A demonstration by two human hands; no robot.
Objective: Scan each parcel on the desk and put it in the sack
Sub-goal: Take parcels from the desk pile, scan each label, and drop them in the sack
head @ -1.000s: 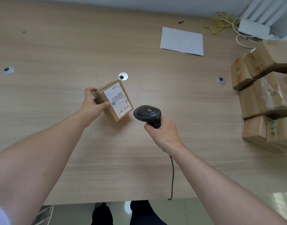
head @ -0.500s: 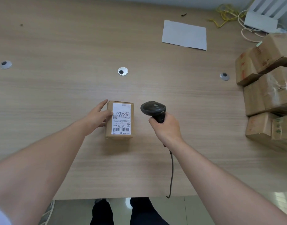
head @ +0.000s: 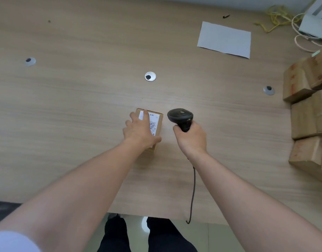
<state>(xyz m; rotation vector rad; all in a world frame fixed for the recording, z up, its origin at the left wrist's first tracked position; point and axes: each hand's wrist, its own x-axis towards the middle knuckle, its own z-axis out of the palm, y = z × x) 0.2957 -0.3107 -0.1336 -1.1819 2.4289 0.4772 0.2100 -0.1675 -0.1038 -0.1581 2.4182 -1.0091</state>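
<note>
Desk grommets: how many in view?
3. One far left, one mid-desk beyond the parcel, one right beside the stacked boxes. More may lie outside the frame.

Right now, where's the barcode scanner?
In the head view, the barcode scanner is right of centre above the desk, gripped by the right hand, just right of the small labelled parcel under the left hand.

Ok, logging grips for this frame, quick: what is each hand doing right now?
Left hand: grips the small parcel from above, on the desk.
Right hand: holds the barcode scanner by its handle.
</note>
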